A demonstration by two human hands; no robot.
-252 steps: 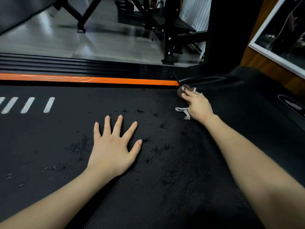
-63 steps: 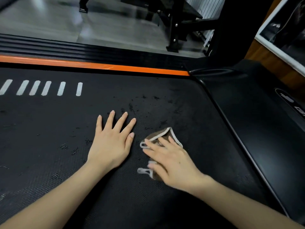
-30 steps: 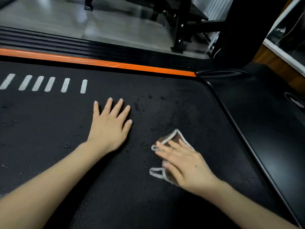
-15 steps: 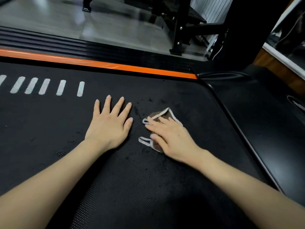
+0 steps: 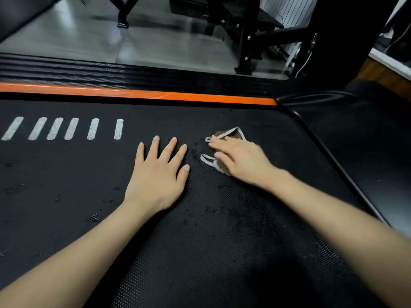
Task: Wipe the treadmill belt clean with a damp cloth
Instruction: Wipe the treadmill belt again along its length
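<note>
**Head cam check: cloth's down on the belt, both hands flat**

Watching the feed from my end, so here's what I've got. The black treadmill belt (image 5: 66, 196) fills most of the view, textured with tiny dots. Along its far edge there's an orange stripe (image 5: 155, 94) with a ribbed black side rail (image 5: 89, 70) behind it. Past that I can see grey gym floor (image 5: 155, 47) and a black steel frame (image 5: 246, 41) standing on it. On the right the belt stops at a smooth black cover (image 5: 367, 152).

Both bare forearms come in from the bottom. The left hand (image 5: 158, 176) is planted palm-down on the belt with its fingers straight and spread, holding nothing. The right hand (image 5: 242, 161) sits just beside it, fingers straight, pressing flat on the cloth (image 5: 233, 134) rather than curling round it.

The cloth is brown with pale edging. It lies bunched on the belt under that hand, with the edging poking out at the fingertips and thumb.

Smaller stuff: a row of white dashes (image 5: 73, 128) on the belt far left, and dark blotchy specks (image 5: 233, 210) near the right forearm.
</note>
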